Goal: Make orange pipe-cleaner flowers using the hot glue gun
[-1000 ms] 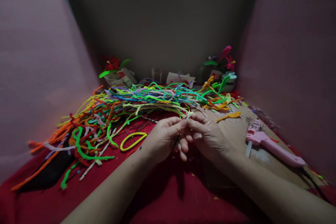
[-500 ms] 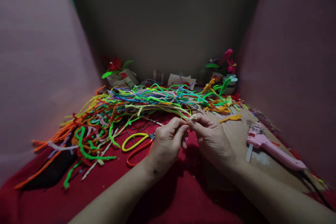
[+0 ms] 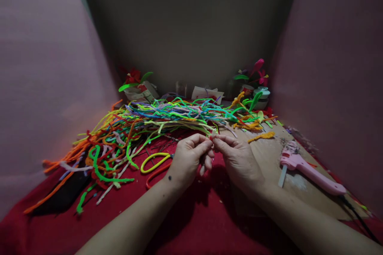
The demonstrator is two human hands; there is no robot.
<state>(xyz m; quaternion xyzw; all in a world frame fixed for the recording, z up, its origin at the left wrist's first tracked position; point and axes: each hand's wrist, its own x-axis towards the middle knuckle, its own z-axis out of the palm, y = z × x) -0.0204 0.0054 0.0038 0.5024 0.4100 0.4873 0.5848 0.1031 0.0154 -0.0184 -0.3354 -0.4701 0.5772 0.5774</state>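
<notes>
My left hand [image 3: 189, 160] and my right hand [image 3: 241, 164] meet fingertip to fingertip above the red cloth [image 3: 206, 223]. Pinched between them is a small pale and red piece of pipe cleaner [image 3: 213, 132], mostly covered by my fingers. Both hands are closed, with thumbs pressed against forefingers. Scissors [image 3: 161, 154] with one yellow and one red handle loop lie just left of my left hand, which hides their blades. Beyond my fingertips spreads a heap of many-coloured pipe cleaners [image 3: 176, 110].
On the right, a pink glue gun [image 3: 312, 175] rests on a cardboard sheet [image 3: 266, 157], its cord trailing off. An orange fuzzy piece [image 3: 261, 137] lies on the cardboard. Fuzzy flowers [image 3: 133, 75] stand at the back left, others [image 3: 259, 71] at the back right.
My fingertips have shifted slightly left and turned the small piece, so more red shows and its pale end points upward. The whole view has moved a little.
</notes>
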